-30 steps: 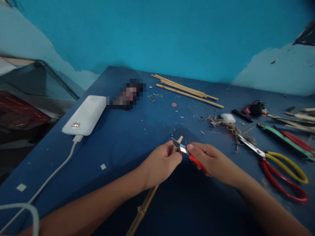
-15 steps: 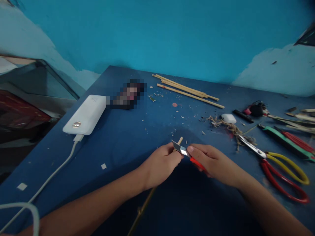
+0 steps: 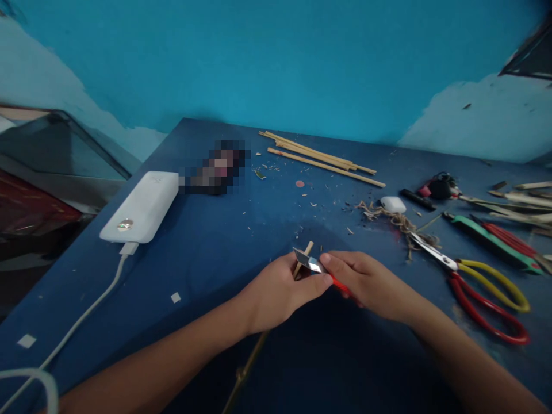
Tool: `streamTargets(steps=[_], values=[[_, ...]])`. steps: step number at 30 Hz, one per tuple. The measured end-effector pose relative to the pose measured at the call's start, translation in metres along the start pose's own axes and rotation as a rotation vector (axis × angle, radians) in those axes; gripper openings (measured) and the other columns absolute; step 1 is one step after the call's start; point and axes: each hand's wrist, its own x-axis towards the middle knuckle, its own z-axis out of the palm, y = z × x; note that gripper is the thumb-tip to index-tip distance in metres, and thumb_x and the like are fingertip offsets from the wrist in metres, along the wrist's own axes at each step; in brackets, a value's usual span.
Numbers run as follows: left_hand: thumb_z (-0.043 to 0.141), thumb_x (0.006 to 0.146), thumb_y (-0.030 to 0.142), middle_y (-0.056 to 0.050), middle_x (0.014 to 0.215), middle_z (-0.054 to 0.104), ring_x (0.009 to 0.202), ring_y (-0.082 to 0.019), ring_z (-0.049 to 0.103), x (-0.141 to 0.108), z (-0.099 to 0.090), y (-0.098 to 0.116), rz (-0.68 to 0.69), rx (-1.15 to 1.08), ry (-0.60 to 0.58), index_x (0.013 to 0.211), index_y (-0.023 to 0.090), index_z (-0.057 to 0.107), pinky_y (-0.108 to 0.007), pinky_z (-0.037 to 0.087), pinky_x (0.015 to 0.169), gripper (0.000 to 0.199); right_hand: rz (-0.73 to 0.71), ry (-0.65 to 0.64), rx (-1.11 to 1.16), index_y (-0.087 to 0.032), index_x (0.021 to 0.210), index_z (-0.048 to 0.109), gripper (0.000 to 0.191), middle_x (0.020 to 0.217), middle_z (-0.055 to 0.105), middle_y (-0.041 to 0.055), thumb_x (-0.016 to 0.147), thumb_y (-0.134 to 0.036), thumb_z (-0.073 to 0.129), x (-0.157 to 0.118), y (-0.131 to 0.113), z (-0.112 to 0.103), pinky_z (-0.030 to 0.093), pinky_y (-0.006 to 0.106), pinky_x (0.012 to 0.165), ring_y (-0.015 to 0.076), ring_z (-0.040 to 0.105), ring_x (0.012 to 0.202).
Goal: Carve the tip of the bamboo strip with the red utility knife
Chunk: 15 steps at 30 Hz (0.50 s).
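Left forearm comes in from the near left, wrist about straight, left hand [image 3: 276, 293] clenched round the bamboo stick [image 3: 245, 371], thumb stretched right towards the knife. Right forearm angles in from the near right; right hand [image 3: 373, 282] grasps the red handle of the utility knife [image 3: 314, 265], thumb laid along it by the blade, fingers curled under. Blade points left, crossing the stick just beyond the left fist; can't tell how deep it bites. Stick's short end pokes out on the far side, long end slants down to the near left, over the blue table [image 3: 215, 241]. Scissors [image 3: 448, 263] lie right of the right hand, twine [image 3: 388, 216] at their tips. Loose sticks [image 3: 321, 156] far side, power bank [image 3: 142, 207] left.
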Motion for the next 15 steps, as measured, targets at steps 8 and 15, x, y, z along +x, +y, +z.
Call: streamTargets(steps=[8,15], values=[[0.047,0.084,0.04,0.007,0.044,0.04,0.048,-0.011,0.042,0.0029,-0.0006,0.0006,-0.091,0.06,-0.024,0.077,0.018,0.058,-0.023,0.035,0.054,0.025,-0.056,0.054,-0.048,-0.02,0.065,0.043,0.043,0.056,0.043,-0.0043,0.093,-0.049,0.03,0.0029,-0.0003,0.0009,0.033,0.021,0.046,0.0095,0.042,0.049],[0.053,0.081,0.039,0.006,0.041,0.043,0.055,-0.014,0.05,0.0036,0.0007,-0.0006,-0.07,0.031,0.006,0.06,0.019,0.051,-0.024,0.038,0.057,0.029,-0.099,0.069,-0.097,-0.02,0.064,0.044,0.044,0.058,0.045,-0.0037,0.093,-0.049,0.029,0.0027,-0.0006,-0.0005,0.034,0.023,0.052,0.0116,0.044,0.055]])
